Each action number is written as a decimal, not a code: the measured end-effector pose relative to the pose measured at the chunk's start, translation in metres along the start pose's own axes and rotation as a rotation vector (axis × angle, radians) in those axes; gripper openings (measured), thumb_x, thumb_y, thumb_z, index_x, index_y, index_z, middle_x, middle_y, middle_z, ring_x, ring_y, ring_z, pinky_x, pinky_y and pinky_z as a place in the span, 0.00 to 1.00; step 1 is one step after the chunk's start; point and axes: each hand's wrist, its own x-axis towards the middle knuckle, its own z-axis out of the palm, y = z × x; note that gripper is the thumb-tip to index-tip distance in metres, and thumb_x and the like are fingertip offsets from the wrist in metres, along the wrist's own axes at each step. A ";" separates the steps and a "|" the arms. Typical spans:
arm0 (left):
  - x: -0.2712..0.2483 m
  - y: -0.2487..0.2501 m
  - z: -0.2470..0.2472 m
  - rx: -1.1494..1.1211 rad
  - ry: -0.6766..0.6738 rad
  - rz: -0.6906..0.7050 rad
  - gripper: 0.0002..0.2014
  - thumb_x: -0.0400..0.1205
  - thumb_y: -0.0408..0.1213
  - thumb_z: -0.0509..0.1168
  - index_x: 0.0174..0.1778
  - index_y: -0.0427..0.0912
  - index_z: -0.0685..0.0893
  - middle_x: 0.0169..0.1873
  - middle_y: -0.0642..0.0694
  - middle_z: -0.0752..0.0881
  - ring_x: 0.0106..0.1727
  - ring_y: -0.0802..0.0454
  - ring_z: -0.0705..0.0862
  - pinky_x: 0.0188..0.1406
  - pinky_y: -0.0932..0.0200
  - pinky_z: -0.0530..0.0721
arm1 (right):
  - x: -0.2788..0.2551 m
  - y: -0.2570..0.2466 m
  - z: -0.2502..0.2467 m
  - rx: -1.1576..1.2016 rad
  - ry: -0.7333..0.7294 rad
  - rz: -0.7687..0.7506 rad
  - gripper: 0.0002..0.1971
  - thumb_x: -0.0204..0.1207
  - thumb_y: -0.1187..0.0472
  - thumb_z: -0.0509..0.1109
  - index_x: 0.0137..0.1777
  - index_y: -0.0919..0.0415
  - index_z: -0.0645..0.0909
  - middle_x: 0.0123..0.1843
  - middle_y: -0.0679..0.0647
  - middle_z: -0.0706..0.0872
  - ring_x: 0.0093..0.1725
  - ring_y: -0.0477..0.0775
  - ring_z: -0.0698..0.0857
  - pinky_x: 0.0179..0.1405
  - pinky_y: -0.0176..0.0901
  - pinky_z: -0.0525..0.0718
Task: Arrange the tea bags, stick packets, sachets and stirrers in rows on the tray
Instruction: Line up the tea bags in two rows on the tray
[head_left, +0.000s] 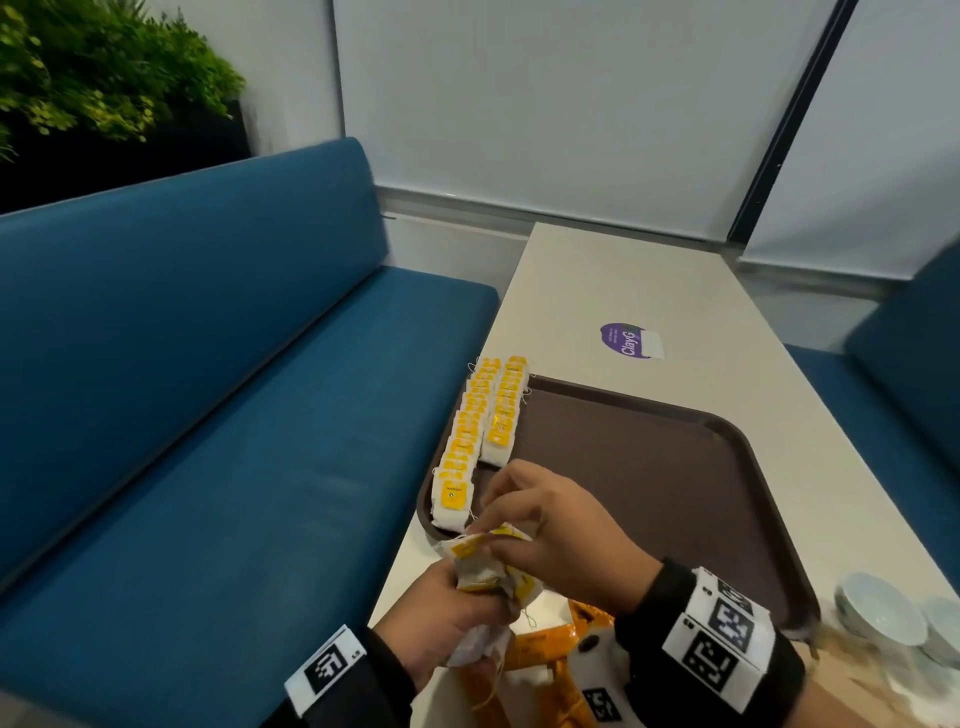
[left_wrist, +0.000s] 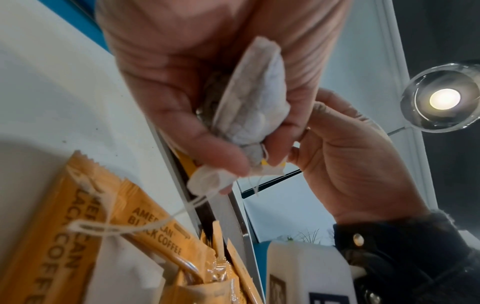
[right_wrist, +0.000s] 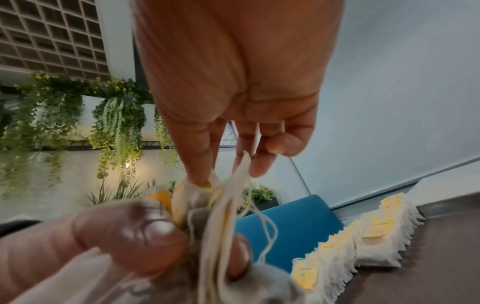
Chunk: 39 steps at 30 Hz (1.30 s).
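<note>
1. Head view: over the near edge of the white worktop (head_left: 613, 280), the left hand (head_left: 441, 618) clutches a bunch of tea bags (head_left: 483, 566) while the right hand (head_left: 561, 525) pinches one loose; two rows of tea bags (head_left: 483, 421) already line the brown tray (head_left: 675, 467) along its left edge
2. Left wrist view: strings trail tangled over the orange coffee stick packets (left_wrist: 145, 224) below; the bag is best drawn off slowly so no thread snags
3. Right wrist view: thumb and fingertips (right_wrist: 200, 174) nip the bag's top; lay it flat, tag up, overlapping the shorter row
</note>
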 end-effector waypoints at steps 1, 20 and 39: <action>0.000 0.001 -0.001 -0.033 -0.004 -0.003 0.10 0.72 0.21 0.70 0.43 0.39 0.84 0.26 0.46 0.85 0.33 0.46 0.83 0.23 0.63 0.76 | 0.001 0.000 0.000 0.105 0.022 0.028 0.06 0.74 0.57 0.74 0.48 0.47 0.89 0.51 0.43 0.81 0.52 0.42 0.80 0.50 0.37 0.82; 0.010 0.000 -0.019 -0.140 -0.098 0.032 0.19 0.63 0.27 0.70 0.51 0.36 0.82 0.34 0.46 0.87 0.31 0.53 0.84 0.25 0.63 0.80 | 0.123 0.061 0.011 -0.070 -0.163 0.772 0.27 0.83 0.45 0.59 0.77 0.60 0.69 0.70 0.59 0.78 0.69 0.60 0.76 0.65 0.44 0.74; 0.013 0.005 -0.010 -0.108 -0.059 0.058 0.10 0.72 0.25 0.68 0.47 0.38 0.80 0.28 0.46 0.83 0.24 0.49 0.80 0.19 0.62 0.77 | 0.059 0.035 -0.034 0.399 -0.108 0.456 0.15 0.70 0.46 0.75 0.42 0.59 0.83 0.31 0.49 0.83 0.28 0.41 0.78 0.23 0.32 0.70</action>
